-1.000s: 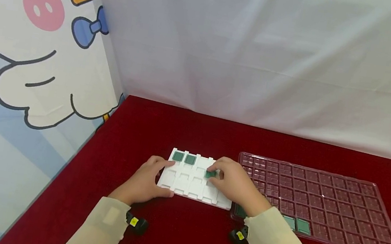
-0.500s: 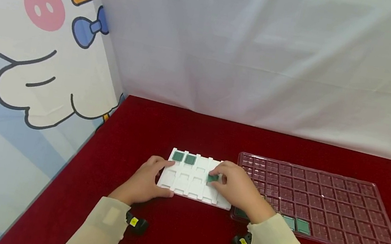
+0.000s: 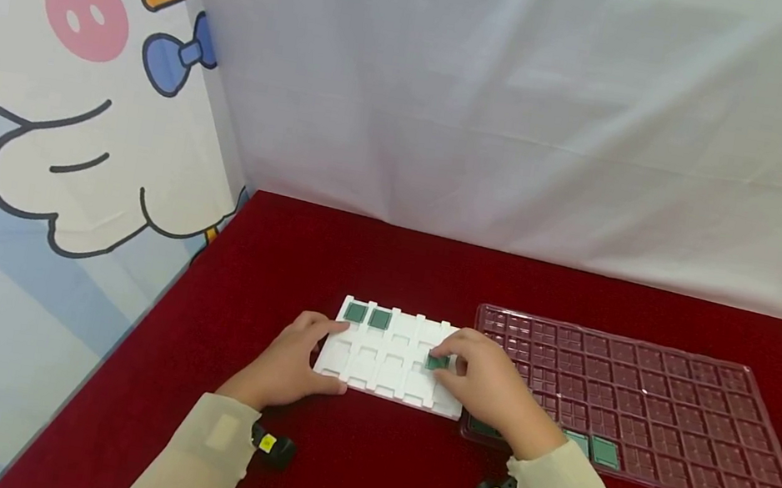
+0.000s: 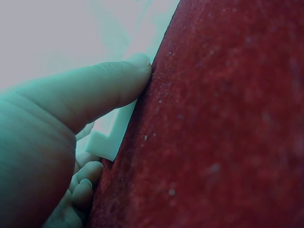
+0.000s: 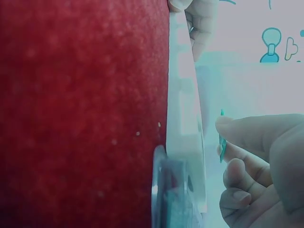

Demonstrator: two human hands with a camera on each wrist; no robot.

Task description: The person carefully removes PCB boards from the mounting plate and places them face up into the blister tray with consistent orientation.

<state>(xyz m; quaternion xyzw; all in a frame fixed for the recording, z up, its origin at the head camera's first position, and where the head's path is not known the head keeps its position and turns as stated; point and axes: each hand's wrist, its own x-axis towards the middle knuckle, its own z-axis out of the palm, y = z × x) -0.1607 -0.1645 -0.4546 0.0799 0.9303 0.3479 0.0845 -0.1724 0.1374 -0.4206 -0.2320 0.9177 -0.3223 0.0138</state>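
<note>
My left hand (image 3: 287, 363) grips the left end of a white plastic tray (image 3: 365, 365) with shallow pockets, its thumb (image 4: 114, 83) along the near edge. In the head view, two green square chips (image 3: 355, 313) lie side by side in the tray's far left pockets. My right hand (image 3: 484, 380) pinches another green chip (image 3: 437, 362) between thumb and fingertips, over the right part of the tray. Seen edge-on in the right wrist view, this thin chip (image 5: 222, 142) is held apart from the tray's surface. My right hand hides the tray's far right corner.
A large clear plastic tray (image 3: 683, 423) with many small compartments lies right of the white one, its left edge close against it. Several green chips (image 3: 605, 452) sit in its near row, partly behind my right arm. Red cloth (image 3: 371, 477) covers the table; white curtain (image 3: 529, 130) hangs behind.
My right hand has moved right and slightly nearer over the white tray, carrying the pinched chip. My left hand and both trays have stayed in place.
</note>
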